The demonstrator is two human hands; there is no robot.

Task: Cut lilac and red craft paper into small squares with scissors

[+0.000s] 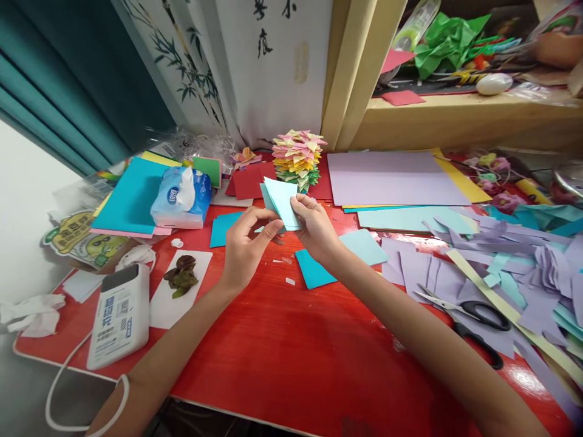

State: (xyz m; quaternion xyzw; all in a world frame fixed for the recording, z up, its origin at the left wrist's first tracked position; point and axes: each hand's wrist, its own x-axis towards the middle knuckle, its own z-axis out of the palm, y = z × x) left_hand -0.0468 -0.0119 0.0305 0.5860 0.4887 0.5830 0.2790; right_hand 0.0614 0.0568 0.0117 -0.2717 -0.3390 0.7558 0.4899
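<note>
Several light blue paper pieces (283,203), which look folded, are held up above the red table in a slightly fanned bunch. My right hand (316,224) pinches their right edge between thumb and fingers. At the lower left of the bunch, my left hand (249,246) has its thumb and fingers closed on the paper, with some fingertips hidden behind it. Below my right wrist lie a bright blue paper square (313,272) and a pale blue paper piece (364,246). Another blue paper square (224,229) lies behind my left hand.
Behind the paper stands a multicoloured folded-paper stack (298,155). Scissors (462,309) lie among purple paper strips (542,273) at right. A tissue pack (182,197), a white power bank (121,315) with its cable, and dark leaves (181,276) on white paper are at left.
</note>
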